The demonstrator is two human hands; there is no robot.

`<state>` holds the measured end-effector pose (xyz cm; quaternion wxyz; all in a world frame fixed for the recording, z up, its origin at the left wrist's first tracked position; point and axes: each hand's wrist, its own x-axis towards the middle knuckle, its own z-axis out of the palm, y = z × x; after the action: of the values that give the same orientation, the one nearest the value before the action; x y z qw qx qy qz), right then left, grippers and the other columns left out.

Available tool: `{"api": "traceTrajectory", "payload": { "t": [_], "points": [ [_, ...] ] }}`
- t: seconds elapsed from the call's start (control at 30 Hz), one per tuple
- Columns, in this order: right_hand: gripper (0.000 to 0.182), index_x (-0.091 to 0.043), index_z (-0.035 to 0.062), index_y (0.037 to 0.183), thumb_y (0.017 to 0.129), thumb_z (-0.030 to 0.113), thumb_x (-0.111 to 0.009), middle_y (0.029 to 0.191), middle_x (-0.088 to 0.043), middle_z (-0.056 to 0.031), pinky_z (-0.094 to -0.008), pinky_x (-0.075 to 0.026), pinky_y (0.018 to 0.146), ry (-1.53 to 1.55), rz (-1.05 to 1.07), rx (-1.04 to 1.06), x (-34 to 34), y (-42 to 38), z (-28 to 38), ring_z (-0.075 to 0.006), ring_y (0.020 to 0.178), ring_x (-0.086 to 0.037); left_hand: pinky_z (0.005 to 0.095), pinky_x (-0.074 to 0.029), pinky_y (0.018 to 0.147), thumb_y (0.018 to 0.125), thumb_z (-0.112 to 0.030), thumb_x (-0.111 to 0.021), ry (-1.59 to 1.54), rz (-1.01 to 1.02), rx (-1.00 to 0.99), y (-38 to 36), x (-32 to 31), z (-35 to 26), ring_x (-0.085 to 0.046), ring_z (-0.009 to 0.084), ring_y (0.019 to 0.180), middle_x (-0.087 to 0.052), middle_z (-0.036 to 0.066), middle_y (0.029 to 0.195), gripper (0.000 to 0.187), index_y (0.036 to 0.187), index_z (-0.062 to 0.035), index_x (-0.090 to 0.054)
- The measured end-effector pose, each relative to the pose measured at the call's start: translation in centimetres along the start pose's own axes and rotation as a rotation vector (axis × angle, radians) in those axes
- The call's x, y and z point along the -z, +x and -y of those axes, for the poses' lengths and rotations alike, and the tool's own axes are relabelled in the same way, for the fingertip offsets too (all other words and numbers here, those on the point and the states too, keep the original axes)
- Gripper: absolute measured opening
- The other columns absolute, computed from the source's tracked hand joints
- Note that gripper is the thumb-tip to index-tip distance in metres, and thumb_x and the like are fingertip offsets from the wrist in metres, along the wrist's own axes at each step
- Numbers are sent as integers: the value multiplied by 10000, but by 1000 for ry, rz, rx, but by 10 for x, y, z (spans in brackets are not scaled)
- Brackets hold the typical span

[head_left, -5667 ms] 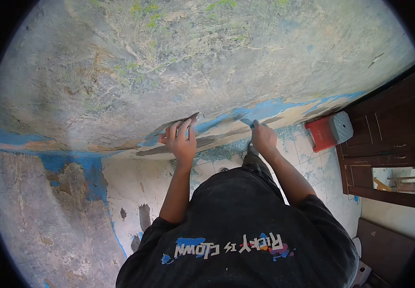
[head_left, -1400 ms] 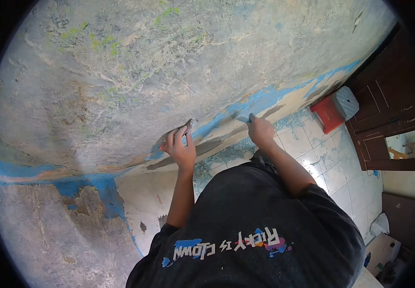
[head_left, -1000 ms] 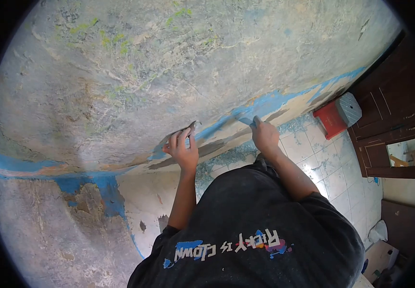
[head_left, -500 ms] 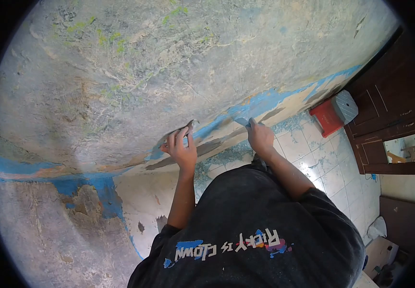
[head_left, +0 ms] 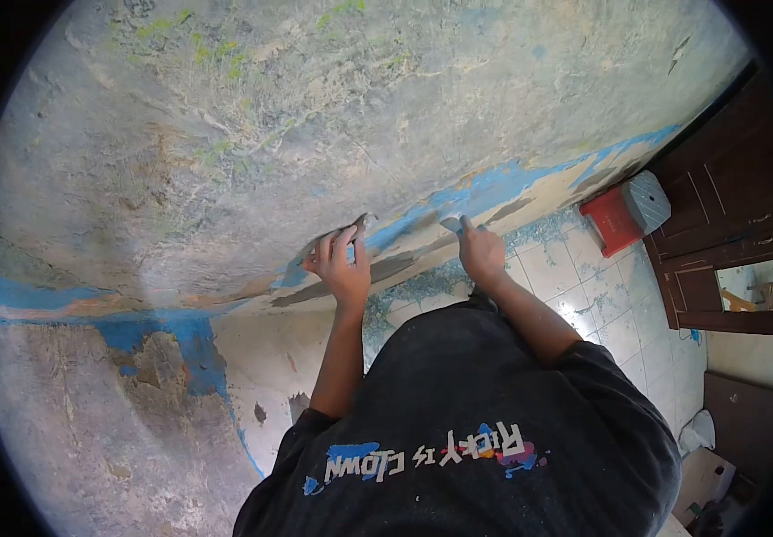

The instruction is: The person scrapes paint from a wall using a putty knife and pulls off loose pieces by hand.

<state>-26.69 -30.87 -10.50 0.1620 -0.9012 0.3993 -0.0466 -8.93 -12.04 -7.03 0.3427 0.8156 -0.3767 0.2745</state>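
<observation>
My left hand (head_left: 344, 264) is against the wall (head_left: 252, 179), its fingers bent around a small greyish piece (head_left: 366, 220) that I cannot make out. To its right, my right hand (head_left: 482, 253) grips a scraper (head_left: 452, 223) with a flat grey-blue blade, held close to the wall's lower band. Blue paint (head_left: 485, 188) runs along that band, with cream and grey bare patches below it. Only the scraper's blade shows clearly; its handle is hidden in my fingers.
Paint flakes lie on the white tiled floor (head_left: 539, 277) along the wall's foot. A red stool (head_left: 612, 224) with a grey top stands at the right, beside a dark wooden cabinet (head_left: 691, 197). A whitish bag (head_left: 698, 431) lies at the lower right.
The scraper blade has shifted slightly right and its angle has changed a little. My left hand stays nearly in place, and the camera view has moved slightly.
</observation>
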Motion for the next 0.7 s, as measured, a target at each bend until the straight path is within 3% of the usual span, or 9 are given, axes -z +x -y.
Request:
{"api": "traceTrajectory", "payload": {
  "t": [0.1, 0.3, 0.4, 0.6, 0.7],
  "points": [
    [306, -562, 132, 1271, 976, 209, -581, 895, -714, -206, -505, -561, 667, 76, -13, -87, 19, -5, 1, -409, 799, -720, 427, -306, 964, 827, -129, -793, 36, -4, -13, 5, 5, 0, -648, 212, 990, -687, -1, 1038, 231, 1049, -178, -753],
    [355, -546, 140, 1317, 976, 229, -586, 891, -713, -201, -516, -560, 681, 64, -19, -58, -1, -2, -7, -408, 804, -720, 435, -302, 933, 824, -153, -808, 41, 10, -31, 4, 0, 4, -625, 207, 987, -671, -9, 1013, 226, 1036, -195, -743],
    [334, -549, 134, 1288, 965, 205, -594, 894, -711, -202, -512, -562, 684, 96, -34, -99, 20, -5, 1, -406, 807, -720, 446, -305, 938, 820, -154, -810, 51, 12, -21, 1, 3, 3, -623, 215, 987, -670, -8, 1021, 221, 1027, -196, -747],
    [325, -545, 142, 1295, 980, 213, -580, 889, -708, -194, -505, -563, 668, 27, 8, -76, 1, -3, -7, -398, 816, -724, 446, -301, 945, 820, -170, -818, 24, 5, -36, 3, -3, 1, -622, 221, 995, -669, -10, 1028, 214, 1021, -204, -754],
    [297, -562, 134, 1221, 968, 274, -627, 850, -704, -207, -535, -538, 655, 94, -87, -136, 20, -6, -4, -424, 793, -711, 443, -297, 950, 825, -176, -819, 47, 34, -4, -5, 3, 6, -620, 217, 995, -668, -11, 1024, 216, 1029, -203, -754]
  ]
}}
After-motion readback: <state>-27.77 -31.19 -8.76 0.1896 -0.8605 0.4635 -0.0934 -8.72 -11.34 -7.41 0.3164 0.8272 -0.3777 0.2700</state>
